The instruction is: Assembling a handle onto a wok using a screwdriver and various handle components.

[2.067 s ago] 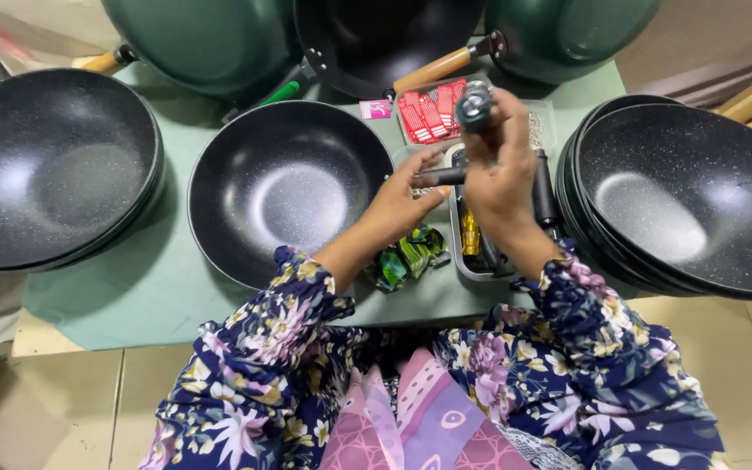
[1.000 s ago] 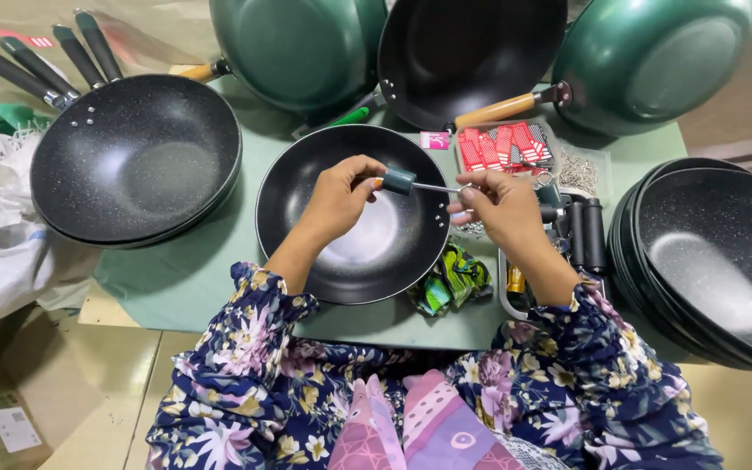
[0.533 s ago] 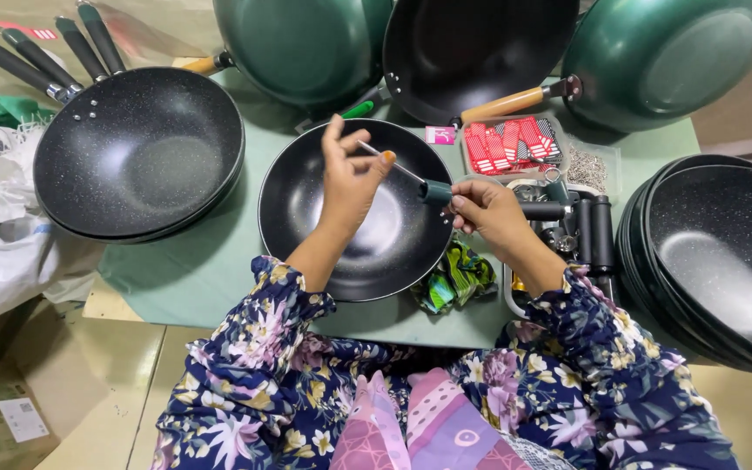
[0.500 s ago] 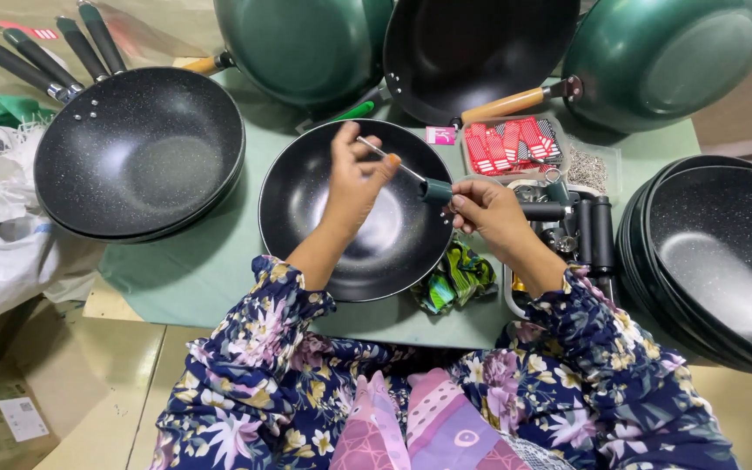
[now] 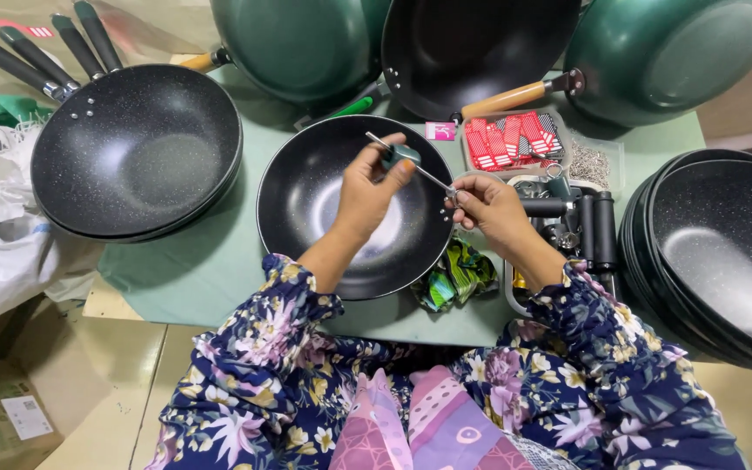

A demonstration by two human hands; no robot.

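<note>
Over the black wok [image 5: 306,204] on the green table [image 5: 193,261], the left hand [image 5: 367,187] has shifted to pinch the screwdriver [image 5: 411,165] by its teal grip, while the right hand [image 5: 489,204] pinches its tip.

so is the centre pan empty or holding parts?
Empty: the centre pan shows only bare dark speckled coating; the hands hold the tool above it.

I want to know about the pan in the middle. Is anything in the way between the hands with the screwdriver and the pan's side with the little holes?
Nothing visible. The left hand and right hand hold the screwdriver just above the black pan, near its right wall.
</note>
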